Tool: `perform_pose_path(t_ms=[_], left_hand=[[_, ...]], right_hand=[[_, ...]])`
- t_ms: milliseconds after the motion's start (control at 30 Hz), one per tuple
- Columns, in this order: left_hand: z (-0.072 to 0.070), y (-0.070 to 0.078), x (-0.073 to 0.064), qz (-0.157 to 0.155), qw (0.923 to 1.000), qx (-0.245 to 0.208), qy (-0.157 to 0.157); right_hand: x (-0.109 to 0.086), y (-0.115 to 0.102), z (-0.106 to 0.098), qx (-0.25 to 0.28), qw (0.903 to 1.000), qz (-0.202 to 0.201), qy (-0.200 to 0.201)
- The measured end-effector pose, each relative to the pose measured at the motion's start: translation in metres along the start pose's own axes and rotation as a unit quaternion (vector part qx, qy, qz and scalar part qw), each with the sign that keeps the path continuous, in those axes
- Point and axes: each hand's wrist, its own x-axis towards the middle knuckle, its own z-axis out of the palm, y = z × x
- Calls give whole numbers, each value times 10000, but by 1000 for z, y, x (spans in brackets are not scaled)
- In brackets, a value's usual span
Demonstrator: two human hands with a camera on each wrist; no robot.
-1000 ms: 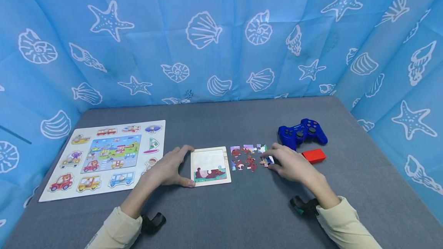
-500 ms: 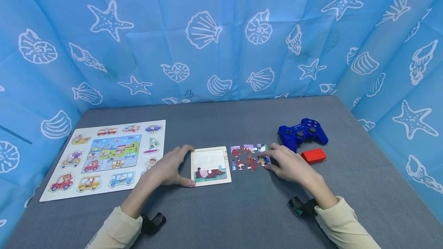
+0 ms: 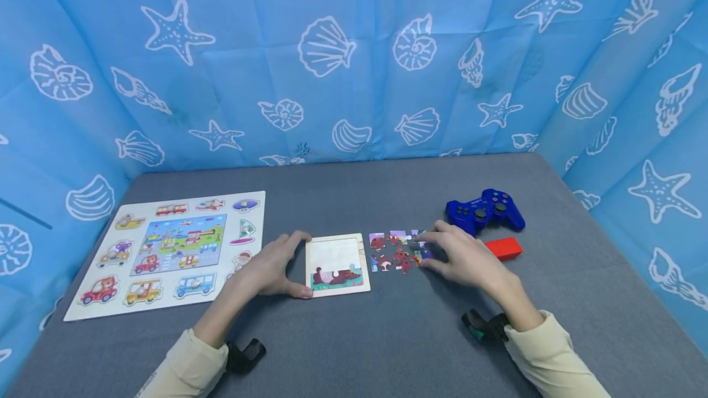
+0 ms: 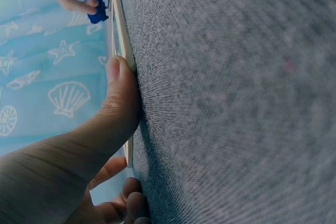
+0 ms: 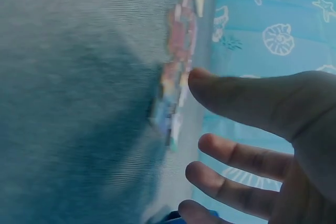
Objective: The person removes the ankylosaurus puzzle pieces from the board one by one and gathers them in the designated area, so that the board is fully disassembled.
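In the head view my left hand point(image 3: 271, 267) spans the left side of a small wooden puzzle frame point(image 3: 365, 263), thumb at its lower corner and index finger at its upper corner. The frame's bottom strip holds fitted jigsaw pieces point(image 3: 335, 278) with a brown animal on green. To its right lie several loose jigsaw pieces point(image 3: 401, 257) in loose rows on the cloth. My right hand point(image 3: 459, 257) is just over the rightmost pieces, partly covering them. The right wrist view shows its thumb point(image 5: 236, 95) and fingers spread apart, close beside the blurred pieces point(image 5: 176, 61).
A large vehicle peg puzzle board point(image 3: 116, 220) lies at the left of the grey table point(image 3: 354, 349). A blue game controller point(image 3: 481, 210) and a red block point(image 3: 503, 249) lie behind and beside my right hand. A blue shell-patterned curtain point(image 3: 354, 97) encloses the back and sides.
My right hand has shifted slightly left, and the rightmost pieces now sit closer to the other loose pieces. The left hand and the frame have stayed in place.
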Motion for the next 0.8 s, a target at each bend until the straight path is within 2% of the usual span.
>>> perform_pose_path(t_ms=[400,600,800], left_hand=[[0,0,-1,62,9999,12,86],[0,0,-1,15,10000,13,43],[0,1,-1,-42,10000,-1,3]], right_hand=[[6,-16,-5,3,9987,-345,379],[16,-34,-6,171,9985,-459,241],[32,-63,-3,244,9968,-762,25]])
